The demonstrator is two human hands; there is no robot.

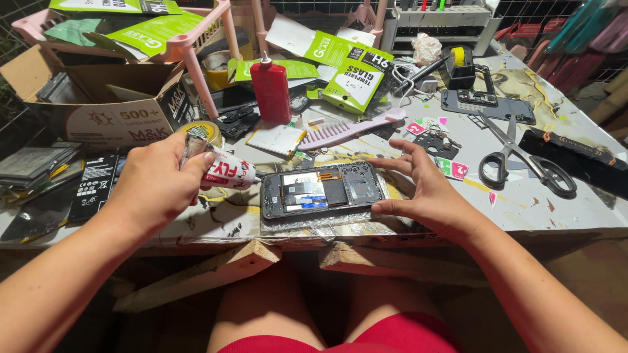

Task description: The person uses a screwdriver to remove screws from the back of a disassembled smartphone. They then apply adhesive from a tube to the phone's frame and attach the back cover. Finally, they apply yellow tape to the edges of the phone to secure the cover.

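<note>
Glue is what we hold: our left hand (157,180) has its fingers clenched round a small white-and-red squeeze tube (226,171), nozzle pointing right at the near end of the opened black phone (322,189). That phone lies mid-frame on the table (556,209), long axis left to right. Our right hand (422,186), fingers spread and released, steadies its right end.
</note>
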